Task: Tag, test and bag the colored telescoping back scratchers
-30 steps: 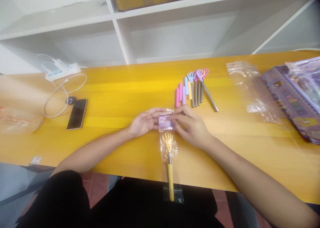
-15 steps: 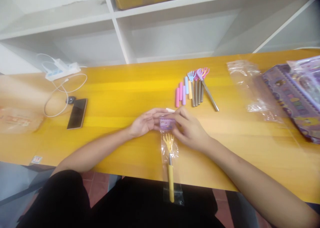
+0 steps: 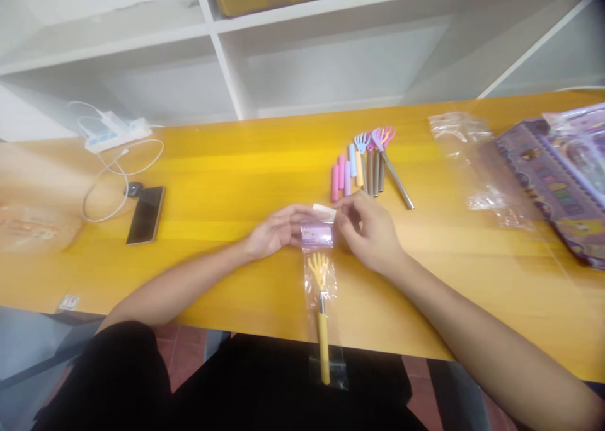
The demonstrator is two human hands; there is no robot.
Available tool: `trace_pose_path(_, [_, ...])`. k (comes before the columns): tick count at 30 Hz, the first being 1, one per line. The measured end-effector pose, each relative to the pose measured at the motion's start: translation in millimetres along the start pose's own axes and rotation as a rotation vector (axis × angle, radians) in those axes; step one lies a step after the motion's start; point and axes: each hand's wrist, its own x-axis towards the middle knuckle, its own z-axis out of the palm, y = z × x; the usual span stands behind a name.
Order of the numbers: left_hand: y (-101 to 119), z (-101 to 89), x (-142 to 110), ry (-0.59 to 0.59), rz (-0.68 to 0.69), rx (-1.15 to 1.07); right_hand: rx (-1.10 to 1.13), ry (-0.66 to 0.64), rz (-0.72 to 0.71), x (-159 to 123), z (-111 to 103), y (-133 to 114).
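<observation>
My left hand (image 3: 276,231) grips the top end of a clear plastic bag (image 3: 307,302), with its fingers behind the purple printed label (image 3: 317,235). Inside the bag lies a yellow back scratcher (image 3: 323,336), its claw toward my hands and its handle reaching past the table edge over my lap. A white strip (image 3: 324,212) sticks up at the bag's top. Thumb and index finger of my right hand (image 3: 371,232) are curled together at the strip's right end, seemingly pinching it; the exact contact is too blurred to see.
Beyond my hands lie several coloured handle sleeves (image 3: 341,171) and claw-headed metal rods (image 3: 378,166). Clear bags (image 3: 477,166) and a purple printed package (image 3: 548,191) are at the right. A phone (image 3: 146,215), cable (image 3: 106,217) and power strip (image 3: 118,136) lie left, before white shelves (image 3: 227,72).
My right hand has shifted slightly right, off the purple label, to the bag's top right corner. The white strip now stands out more. My left hand stays nearly still.
</observation>
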Motion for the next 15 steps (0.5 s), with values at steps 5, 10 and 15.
trace_pose_path(5, [0,1.0,0,-0.014,-0.026,0.026,0.023,-0.119,-0.062,-2,-1,-4])
trace_pose_path(10, [-2,2.4,-2,0.011,-0.034,0.048,0.051,-0.095,-0.056,-3,4,-7])
trace_pose_path(15, [-11,-1.3,-4,0.027,-0.042,0.213,0.178,-0.096,-0.027,-1,4,-9])
